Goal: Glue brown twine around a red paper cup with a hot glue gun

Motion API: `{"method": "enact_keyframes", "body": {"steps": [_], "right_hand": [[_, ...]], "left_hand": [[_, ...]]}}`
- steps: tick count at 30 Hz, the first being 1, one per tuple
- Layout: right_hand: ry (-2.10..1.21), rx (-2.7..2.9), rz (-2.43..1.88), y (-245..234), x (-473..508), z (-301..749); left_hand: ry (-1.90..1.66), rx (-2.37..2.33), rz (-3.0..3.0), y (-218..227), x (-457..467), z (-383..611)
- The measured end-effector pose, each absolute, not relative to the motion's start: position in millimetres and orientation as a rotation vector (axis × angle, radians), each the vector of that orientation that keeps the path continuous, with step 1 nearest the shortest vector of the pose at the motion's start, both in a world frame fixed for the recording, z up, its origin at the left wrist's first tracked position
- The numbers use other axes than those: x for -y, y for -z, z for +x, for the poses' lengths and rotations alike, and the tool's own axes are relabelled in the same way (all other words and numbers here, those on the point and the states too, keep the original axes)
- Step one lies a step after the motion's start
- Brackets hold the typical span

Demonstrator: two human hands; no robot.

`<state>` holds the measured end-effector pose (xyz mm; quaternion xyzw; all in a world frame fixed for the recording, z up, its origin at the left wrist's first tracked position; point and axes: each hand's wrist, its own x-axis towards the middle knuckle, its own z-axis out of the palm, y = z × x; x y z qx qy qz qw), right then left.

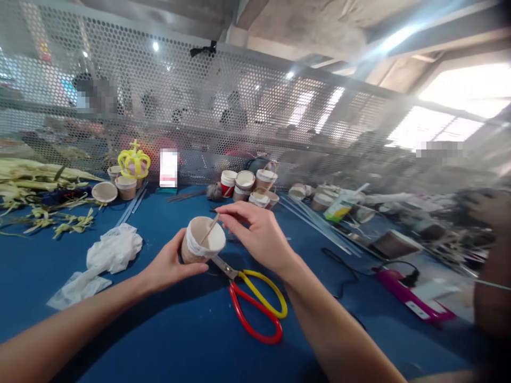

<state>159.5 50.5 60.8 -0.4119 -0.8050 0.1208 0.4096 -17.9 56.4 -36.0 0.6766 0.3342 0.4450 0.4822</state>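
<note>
My hands were apart from each other, and both were occupied. My left hand (175, 261) was clamped around the side of a small cup (195, 249), which was tilted, its mouth turned up and its rim banded with white lace. My right hand (257, 231) pinched the upper end of a thin brown strip (210, 229); the lower end lay inside the cup. The cup was held above the blue counter (159, 335). Scissors (229, 272) lay just beside it, one handle red, one yellow, the blades partly hidden. To the left was a crumpled white cloth (115, 250). Further back, a yellow crown (134, 164) and a group of cups (244, 181) stood near a perforated panel (223, 90).
</note>
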Motion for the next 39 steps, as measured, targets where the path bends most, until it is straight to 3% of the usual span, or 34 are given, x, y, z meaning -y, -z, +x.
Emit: {"method": "enact_keyframes", "body": {"steps": [15, 27, 33, 39], "right_hand": [[0.09, 2.148, -1.184, -60.5, -56.1, 163.0], [-0.104, 1.939, -1.4, -83.9, -54.9, 193.5], [0.387, 1.86, -1.665, -111.8, -80.5, 243.4], [0.378, 1.926, -1.735, -97.5, -118.2, 248.6]], "left_hand": [[-1.118, -1.035, 1.801, 51.6, -67.0, -22.8], [-1.14, -1.07, 1.897, 52.5, -66.4, -23.8], [-1.098, -1.117, 1.851, 53.0, -65.4, -24.1], [-1.096, -1.152, 1.86, 54.5, -67.1, -23.7]]}}
